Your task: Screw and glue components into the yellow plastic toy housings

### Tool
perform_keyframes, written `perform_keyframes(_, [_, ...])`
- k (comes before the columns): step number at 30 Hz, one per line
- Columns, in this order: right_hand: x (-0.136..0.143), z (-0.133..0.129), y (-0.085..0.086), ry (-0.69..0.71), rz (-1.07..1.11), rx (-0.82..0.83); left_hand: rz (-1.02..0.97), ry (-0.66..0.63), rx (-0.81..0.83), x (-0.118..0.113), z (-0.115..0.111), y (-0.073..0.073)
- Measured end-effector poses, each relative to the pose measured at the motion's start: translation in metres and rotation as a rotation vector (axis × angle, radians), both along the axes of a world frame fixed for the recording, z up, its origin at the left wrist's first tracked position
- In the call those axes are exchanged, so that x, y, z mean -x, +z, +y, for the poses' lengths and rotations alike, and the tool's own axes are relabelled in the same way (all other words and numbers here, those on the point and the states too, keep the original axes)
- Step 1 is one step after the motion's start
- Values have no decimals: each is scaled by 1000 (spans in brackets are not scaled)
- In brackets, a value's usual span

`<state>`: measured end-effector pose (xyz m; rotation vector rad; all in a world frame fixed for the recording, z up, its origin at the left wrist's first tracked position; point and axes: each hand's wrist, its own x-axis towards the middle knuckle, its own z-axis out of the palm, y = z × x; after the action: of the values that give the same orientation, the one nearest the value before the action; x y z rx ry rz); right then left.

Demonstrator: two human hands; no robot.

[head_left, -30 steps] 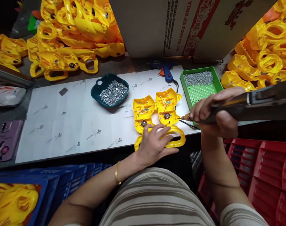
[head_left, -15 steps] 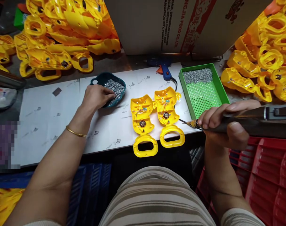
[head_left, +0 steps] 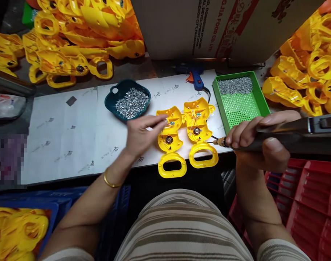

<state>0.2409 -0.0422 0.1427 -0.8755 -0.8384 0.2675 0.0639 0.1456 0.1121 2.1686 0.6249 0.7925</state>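
Observation:
My left hand [head_left: 143, 133], with thumb and fingers drawn together, is over the left edge of a yellow plastic shell half [head_left: 169, 143]. What its slightly blurred fingertips hold is too small to make out. A second yellow shell half [head_left: 196, 121] lies beside the first; both have wires, a small green board, a round speaker and a loop handle. My right hand [head_left: 259, 136] is wrapped round a dark power screwdriver [head_left: 287, 136], its bit pointing left near the second shell's handle. Small silver screws [head_left: 133, 103] fill part of a dark teal bowl [head_left: 111, 103] behind my left hand.
A green perforated tray [head_left: 259, 98] with small metal parts stands at the right. A blue glue gun [head_left: 197, 81] lies behind the shells, before a large carton [head_left: 182, 36]. Yellow shells are piled at both sides. A red crate [head_left: 298, 192] is at lower right, a blue one [head_left: 52, 214] lower left.
My left hand has left the bowl of screws and moved right to the nearer left shell half. My right hand keeps its hold on the screwdriver. The view has shifted slightly.

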Motion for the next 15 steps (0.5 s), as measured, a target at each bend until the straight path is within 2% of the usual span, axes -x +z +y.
perform_keyframes(2, [6, 4, 7, 32, -12, -6, 30, -96, 158, -5, -35, -2])
perform_keyframes(5, [14, 7, 15, 76, -41, 8, 42, -169, 280, -8, -64, -11])
perform_keyframes(9, [23, 11, 20, 115, -32, -4, 51, -211, 365, -7, -75, -20])
perform_keyframes(15, [29, 18, 16, 129, -4, -35, 71, -230, 418, -5, -79, -19])
